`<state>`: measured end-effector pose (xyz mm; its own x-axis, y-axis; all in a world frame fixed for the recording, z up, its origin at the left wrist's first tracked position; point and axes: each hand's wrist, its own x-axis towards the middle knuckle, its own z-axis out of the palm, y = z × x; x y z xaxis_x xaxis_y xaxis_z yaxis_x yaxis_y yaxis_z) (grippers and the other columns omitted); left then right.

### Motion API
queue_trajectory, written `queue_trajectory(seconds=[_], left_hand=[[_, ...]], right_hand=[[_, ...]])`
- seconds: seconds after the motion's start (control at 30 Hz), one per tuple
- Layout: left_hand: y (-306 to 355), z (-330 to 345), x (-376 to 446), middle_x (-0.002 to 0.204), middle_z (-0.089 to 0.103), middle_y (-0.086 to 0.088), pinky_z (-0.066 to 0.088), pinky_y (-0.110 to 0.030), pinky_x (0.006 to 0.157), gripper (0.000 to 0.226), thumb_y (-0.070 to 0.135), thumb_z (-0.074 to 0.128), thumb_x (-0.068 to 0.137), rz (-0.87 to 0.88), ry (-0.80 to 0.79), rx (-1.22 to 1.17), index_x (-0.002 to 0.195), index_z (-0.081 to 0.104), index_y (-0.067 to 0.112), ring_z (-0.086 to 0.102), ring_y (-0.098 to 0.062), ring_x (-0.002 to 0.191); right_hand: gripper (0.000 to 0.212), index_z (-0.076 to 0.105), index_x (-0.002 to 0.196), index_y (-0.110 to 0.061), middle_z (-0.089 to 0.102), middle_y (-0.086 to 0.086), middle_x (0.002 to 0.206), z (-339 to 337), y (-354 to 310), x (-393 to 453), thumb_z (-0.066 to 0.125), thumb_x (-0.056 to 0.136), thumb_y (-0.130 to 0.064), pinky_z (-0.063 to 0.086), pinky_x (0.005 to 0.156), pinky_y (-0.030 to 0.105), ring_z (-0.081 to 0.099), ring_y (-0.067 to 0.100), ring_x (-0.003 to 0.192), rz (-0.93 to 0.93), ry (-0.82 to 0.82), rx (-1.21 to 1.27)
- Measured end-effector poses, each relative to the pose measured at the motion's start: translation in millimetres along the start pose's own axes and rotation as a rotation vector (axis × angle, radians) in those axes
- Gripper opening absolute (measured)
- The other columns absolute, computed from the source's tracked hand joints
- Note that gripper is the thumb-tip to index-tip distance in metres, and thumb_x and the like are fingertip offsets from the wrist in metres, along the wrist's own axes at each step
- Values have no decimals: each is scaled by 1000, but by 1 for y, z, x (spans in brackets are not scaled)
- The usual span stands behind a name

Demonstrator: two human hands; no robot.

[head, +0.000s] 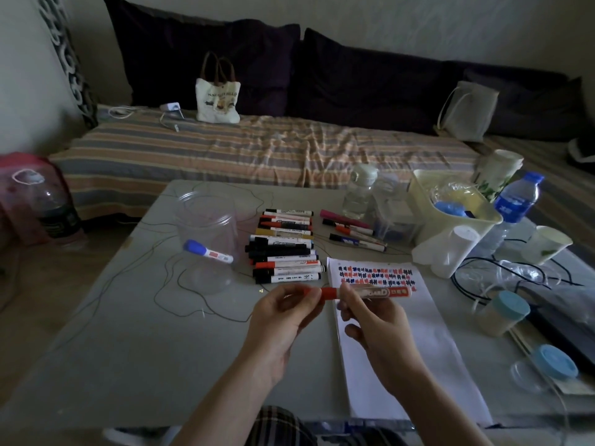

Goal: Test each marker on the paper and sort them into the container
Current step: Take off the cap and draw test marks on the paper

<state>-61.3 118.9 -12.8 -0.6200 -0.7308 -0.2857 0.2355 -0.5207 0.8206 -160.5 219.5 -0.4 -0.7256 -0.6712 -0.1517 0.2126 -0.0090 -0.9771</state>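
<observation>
I hold a red whiteboard marker [380,291] level above the top of the white paper [402,342]. My right hand [373,329] grips its white barrel. My left hand [283,317] pinches the red cap end. Rows of red, blue and black test marks [375,274] cover the paper's top. A pile of several markers [285,249] lies behind my hands, and a few more markers [354,231] lie to its right. The clear plastic container [206,239] stands to the left with one blue-capped marker [207,251] inside.
Thin wires loop over the grey table [145,333]. On the right stand a cream bin [450,207], water bottles [516,197], paper cups, a white roll [450,249], and blue-lidded jars [505,312]. A striped bed with bags lies beyond.
</observation>
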Motion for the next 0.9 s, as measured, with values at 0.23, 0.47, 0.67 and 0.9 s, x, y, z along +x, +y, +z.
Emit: queue_trajectory(seconds=[0.23,0.47,0.67,0.9], left_hand=[[4,7,-3,89,76,-6,56,-26,83,18,6,72,81,104,25,111,97,66,1,73,-17,87],[8,2,-1,91,76,-10,57,-21,77,22,6,71,82,129,-1,92,100,64,-2,73,-18,89],[19,-24,6,94,75,-15,56,-26,81,32,0,71,81,152,64,1,108,57,9,72,-24,91],[52,-36,5,96,76,-8,55,-34,86,19,0,66,86,433,183,9,99,59,12,72,-19,93]], right_hand=[[24,66,82,-3,54,4,65,3,-4,1,73,75,-25,44,62,27,48,12,58,36,-30,71],[21,65,81,-5,52,6,69,16,-11,5,72,73,-24,40,64,28,45,13,61,131,-104,139],[24,64,80,-11,45,2,66,18,-15,12,73,77,-33,32,49,20,36,10,55,238,-132,268],[26,65,102,2,65,9,80,41,-14,8,64,88,-19,53,69,29,60,16,73,230,-239,29]])
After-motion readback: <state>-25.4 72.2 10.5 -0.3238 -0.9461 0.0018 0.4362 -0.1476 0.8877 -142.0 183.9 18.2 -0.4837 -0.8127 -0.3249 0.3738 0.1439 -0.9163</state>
